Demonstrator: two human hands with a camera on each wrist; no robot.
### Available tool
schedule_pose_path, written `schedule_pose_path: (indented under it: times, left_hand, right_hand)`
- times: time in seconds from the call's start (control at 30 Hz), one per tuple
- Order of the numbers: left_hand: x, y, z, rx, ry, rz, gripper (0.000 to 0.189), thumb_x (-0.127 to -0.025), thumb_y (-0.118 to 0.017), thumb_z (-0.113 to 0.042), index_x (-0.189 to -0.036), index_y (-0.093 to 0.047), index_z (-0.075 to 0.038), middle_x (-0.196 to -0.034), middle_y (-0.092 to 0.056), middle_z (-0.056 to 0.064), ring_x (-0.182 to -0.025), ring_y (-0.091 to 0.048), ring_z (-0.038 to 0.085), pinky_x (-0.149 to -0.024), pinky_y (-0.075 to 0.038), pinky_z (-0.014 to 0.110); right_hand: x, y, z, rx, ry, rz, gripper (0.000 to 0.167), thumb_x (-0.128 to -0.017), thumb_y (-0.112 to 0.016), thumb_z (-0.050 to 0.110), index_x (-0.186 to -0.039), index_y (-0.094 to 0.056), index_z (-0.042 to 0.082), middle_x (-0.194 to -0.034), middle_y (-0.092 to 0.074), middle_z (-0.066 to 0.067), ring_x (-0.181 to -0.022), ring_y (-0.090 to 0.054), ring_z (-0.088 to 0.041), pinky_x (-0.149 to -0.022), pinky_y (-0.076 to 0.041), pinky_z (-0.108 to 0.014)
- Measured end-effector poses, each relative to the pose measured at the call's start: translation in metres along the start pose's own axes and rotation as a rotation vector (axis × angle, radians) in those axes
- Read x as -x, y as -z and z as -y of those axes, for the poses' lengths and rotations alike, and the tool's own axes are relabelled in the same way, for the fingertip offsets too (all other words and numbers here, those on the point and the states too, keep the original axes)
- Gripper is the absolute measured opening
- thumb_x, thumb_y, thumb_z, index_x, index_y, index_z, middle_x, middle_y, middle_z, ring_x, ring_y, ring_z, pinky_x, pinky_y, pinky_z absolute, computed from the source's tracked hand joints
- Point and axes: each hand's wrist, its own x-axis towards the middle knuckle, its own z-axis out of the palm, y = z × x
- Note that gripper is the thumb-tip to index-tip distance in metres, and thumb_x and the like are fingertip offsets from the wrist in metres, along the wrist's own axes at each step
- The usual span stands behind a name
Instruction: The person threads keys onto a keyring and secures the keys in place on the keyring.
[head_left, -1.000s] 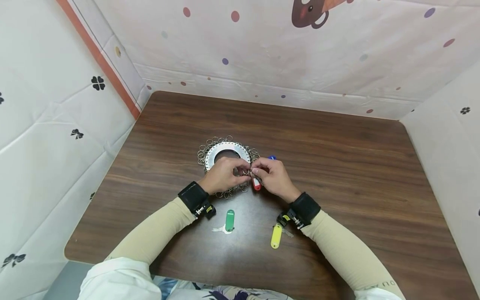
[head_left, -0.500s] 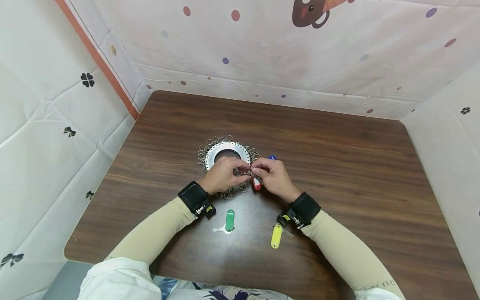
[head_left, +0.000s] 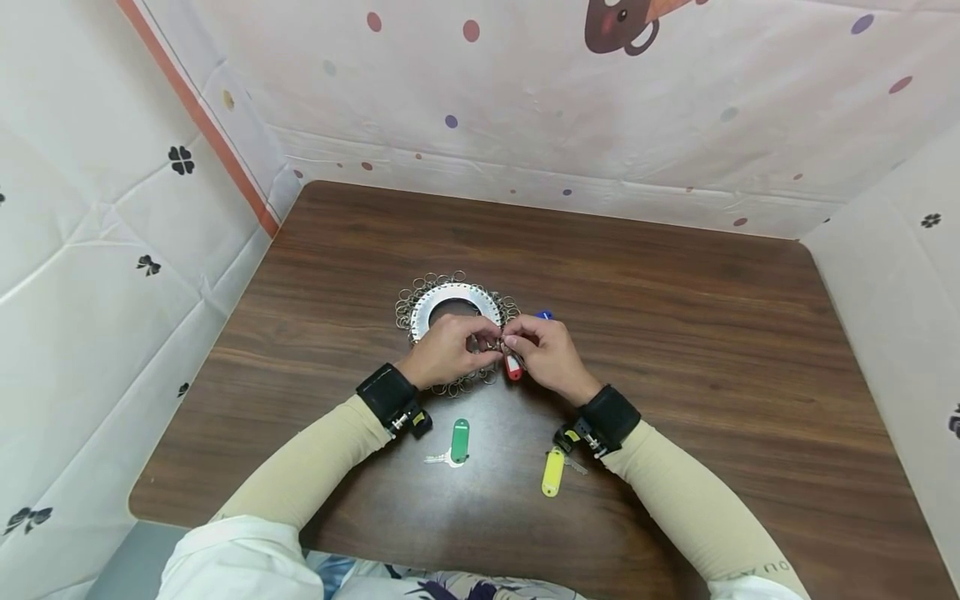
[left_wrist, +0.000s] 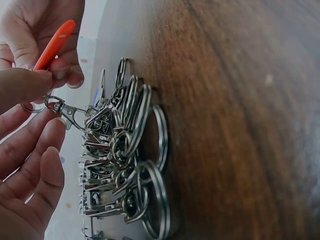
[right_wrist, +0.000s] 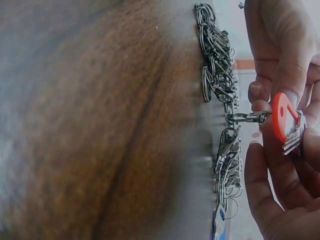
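Note:
A round silver ring plate (head_left: 448, 292), fringed with snap hooks and split rings, lies on the table. My left hand (head_left: 448, 348) is over its near right side, thumb and fingers pinching a split ring (left_wrist: 31, 108) that hangs from a snap hook (left_wrist: 70, 112). From the right, my right hand (head_left: 555, 357) meets it and pinches a key (right_wrist: 294, 140) with a red key tag (right_wrist: 280, 117). The tag points toward the body in the head view. How far the key sits on the split ring is hidden by fingertips. A blue key tag (head_left: 544, 315) shows behind the right hand.
Nearer the body lie a green key tag (head_left: 460, 440) with its key (head_left: 438, 459) and a yellow key tag (head_left: 552, 473) with a key beside the right wrist camera. The brown wooden table (head_left: 675, 333) has patterned cloth walls (head_left: 525, 100) at its back and sides.

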Motion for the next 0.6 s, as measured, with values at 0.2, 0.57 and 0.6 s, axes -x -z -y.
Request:
schedule_pose_path:
  times: [0.2,0.57,0.6]
  left_hand:
    - [-0.0002,0.0001,0.0002,-0.015,-0.013,-0.008,0.022,-0.087,-0.084,-0.016,-0.105,-0.077,-0.007,-0.091,-0.079,0.006,-0.079,-0.072,0.017,-0.073,-0.061,0.035]
    - [-0.0015,0.0014,0.0007,-0.065,-0.064,-0.012,0.021,-0.087,-0.084,-0.018,-0.104,-0.079,-0.006,-0.096,-0.081,0.006,-0.081,-0.073,0.016,-0.076,-0.061,0.034]
    - [-0.0015,0.0017,0.0004,-0.065,-0.065,-0.011,0.021,-0.087,-0.084,-0.018,-0.104,-0.079,-0.006,-0.096,-0.081,0.006,-0.081,-0.073,0.016,-0.076,-0.061,0.034]
  right_hand:
    - [0.0002,-0.0002,-0.0002,-0.004,0.003,-0.003,0.011,-0.096,-0.067,-0.003,-0.090,-0.074,0.002,-0.089,-0.075,-0.014,-0.079,-0.063,-0.018,-0.073,-0.050,-0.021]
    - [0.0004,0.0005,-0.0002,0.001,-0.004,-0.004,0.011,-0.096,-0.067,-0.003,-0.091,-0.075,0.003,-0.091,-0.076,-0.014,-0.082,-0.064,-0.020,-0.076,-0.051,-0.022]
    - [0.0005,0.0006,-0.0002,0.001,-0.004,-0.003,0.011,-0.096,-0.068,-0.003,-0.091,-0.075,0.004,-0.091,-0.076,-0.014,-0.082,-0.064,-0.020,-0.076,-0.051,-0.022]
